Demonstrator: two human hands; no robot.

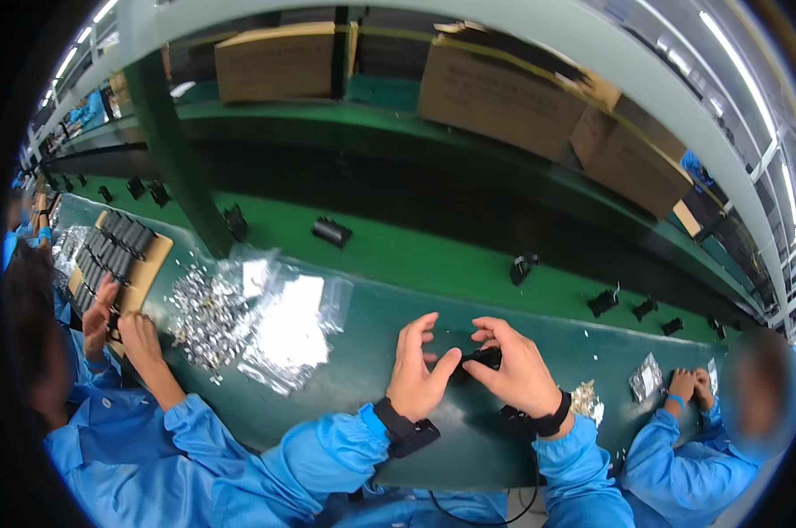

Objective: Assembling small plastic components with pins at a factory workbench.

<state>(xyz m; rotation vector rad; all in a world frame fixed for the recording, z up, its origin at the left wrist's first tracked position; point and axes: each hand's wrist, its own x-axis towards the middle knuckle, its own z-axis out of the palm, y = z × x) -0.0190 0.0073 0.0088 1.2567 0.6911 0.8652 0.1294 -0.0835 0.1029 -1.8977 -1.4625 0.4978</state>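
Observation:
My right hand (517, 370) pinches a small black part (486, 358) between thumb and fingers, above the dark green table (354, 414). My left hand (422, 370) is just left of it, fingers curved and apart. Its thumb reaches to the part's left end; whether it touches is hard to tell. A flat black piece (416, 438) lies beneath my left wrist. Another dark object (514, 421) sits partly hidden under my right wrist. Beside that wrist is a small heap of gold and silver metal pieces (586, 400).
Left of me are a pile of small metal parts (206, 321), clear plastic bags (292, 330) and a tray of black cylinders (156, 260). Co-workers' hands (121, 330) (689, 387) work on both sides. Black parts (332, 231) sit along the green strip beyond; cardboard boxes (504, 92) stand higher.

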